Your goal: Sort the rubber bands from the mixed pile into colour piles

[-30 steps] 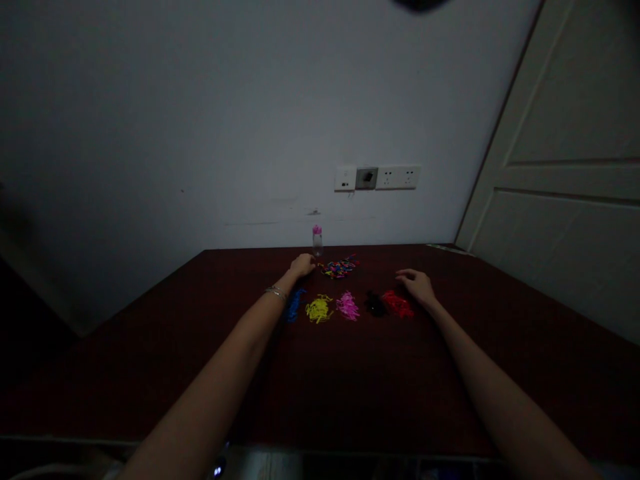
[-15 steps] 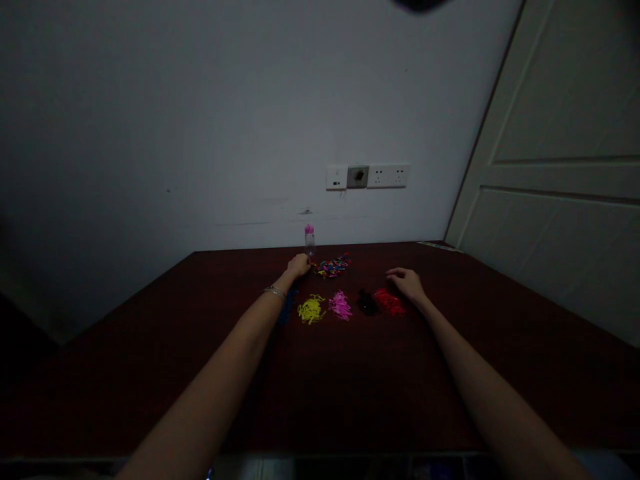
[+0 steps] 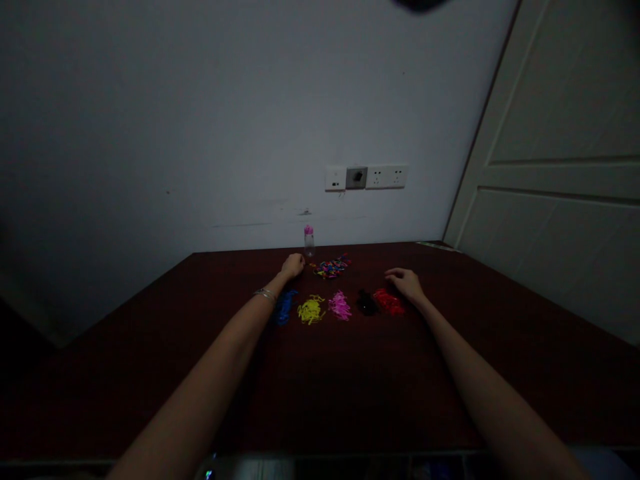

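My left hand (image 3: 293, 265) is closed just left of the mixed-colour heap (image 3: 333, 267) of small thin pieces, too small to name. What its fingers hold, if anything, is hidden. Behind it stands a clear bottle (image 3: 309, 241) with a pink cap. My right hand (image 3: 407, 285) rests on the table beside the red pile (image 3: 389, 302), fingers stretched out to the left and apparently holding nothing. Left of the red pile lie a black pile (image 3: 367, 303), a pink pile (image 3: 340, 306), a yellow pile (image 3: 311, 310) and a blue pile (image 3: 285, 307), the last near my left wrist.
The dark reddish table (image 3: 350, 380) reaches back to a grey wall (image 3: 240, 133). Wall sockets (image 3: 383, 177) sit above its back edge. A pale panelled door (image 3: 565, 220) stands to the right. A few orange bits (image 3: 312, 265) lie between my left hand and the mixed heap.
My left hand has drawn a little to the left, away from the mixed heap, and its arm uncovers more of the blue pile. My right hand stays in place.
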A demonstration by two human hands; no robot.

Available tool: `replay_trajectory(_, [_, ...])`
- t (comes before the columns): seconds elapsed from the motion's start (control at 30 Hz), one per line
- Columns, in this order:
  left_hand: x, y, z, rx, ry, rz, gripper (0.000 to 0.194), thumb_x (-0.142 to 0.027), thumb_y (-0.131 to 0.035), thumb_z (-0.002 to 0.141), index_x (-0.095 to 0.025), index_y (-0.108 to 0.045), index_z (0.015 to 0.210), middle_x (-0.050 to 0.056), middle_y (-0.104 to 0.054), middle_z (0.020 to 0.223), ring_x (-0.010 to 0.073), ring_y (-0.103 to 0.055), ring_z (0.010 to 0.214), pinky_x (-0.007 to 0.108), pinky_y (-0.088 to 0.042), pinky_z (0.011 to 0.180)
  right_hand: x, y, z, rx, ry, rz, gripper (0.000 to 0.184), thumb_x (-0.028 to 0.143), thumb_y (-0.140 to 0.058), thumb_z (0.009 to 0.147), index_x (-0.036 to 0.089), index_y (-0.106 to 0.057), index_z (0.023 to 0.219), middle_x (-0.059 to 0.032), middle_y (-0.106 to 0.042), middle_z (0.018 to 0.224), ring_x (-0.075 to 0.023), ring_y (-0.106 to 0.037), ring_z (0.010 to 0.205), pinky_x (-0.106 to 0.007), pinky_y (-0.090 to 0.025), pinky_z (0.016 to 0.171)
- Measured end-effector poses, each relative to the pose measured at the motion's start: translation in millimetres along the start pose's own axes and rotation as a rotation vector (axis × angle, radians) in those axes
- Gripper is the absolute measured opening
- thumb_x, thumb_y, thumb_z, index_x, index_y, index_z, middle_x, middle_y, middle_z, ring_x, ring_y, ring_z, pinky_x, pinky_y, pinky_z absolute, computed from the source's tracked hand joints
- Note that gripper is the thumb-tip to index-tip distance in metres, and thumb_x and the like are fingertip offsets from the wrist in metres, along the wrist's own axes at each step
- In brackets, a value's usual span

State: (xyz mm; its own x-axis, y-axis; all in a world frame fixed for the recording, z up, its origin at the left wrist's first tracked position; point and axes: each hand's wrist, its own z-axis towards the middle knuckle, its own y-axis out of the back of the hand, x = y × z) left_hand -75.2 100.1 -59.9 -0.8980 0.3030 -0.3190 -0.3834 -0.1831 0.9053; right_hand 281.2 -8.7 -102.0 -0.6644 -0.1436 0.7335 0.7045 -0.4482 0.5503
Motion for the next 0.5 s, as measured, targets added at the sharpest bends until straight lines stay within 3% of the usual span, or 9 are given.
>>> replay_trajectory(0.2, [-22, 2.9, -1, 0.024, -0.189, -0.096, 0.022, -0.013, -0.05, 0.074, -0.011, -0.07, 0.083, 0.009, -0.068, 0.086, 0.0162, -0.06, 0.081, 0.023, -0.042, 0.078, -2, -1, 1, 0.017, -0.012, -0.026, 0.028, 0.025, -0.05, 0.068, 0.014, -0.069, 0.086, -0.0083, -0.07, 0.084, -0.0192, -0.063, 0.077, -0.027, -0.045, 0.069])
replay_trajectory(0.5, [-111, -15.3, -40, 0.249, -0.521, -0.303, 0.019, -0.015, -0.054, 0.071, -0.011, -0.07, 0.08, 0.003, -0.067, 0.077, 0.0116, -0.057, 0.072, 0.019, -0.041, 0.07, 0, -1, 2, -0.001, 0.005, -0.059, 0.025, 0.024, -0.052, 0.068, 0.016, -0.07, 0.083, -0.0058, -0.07, 0.083, -0.0181, -0.063, 0.079, -0.026, -0.045, 0.072])
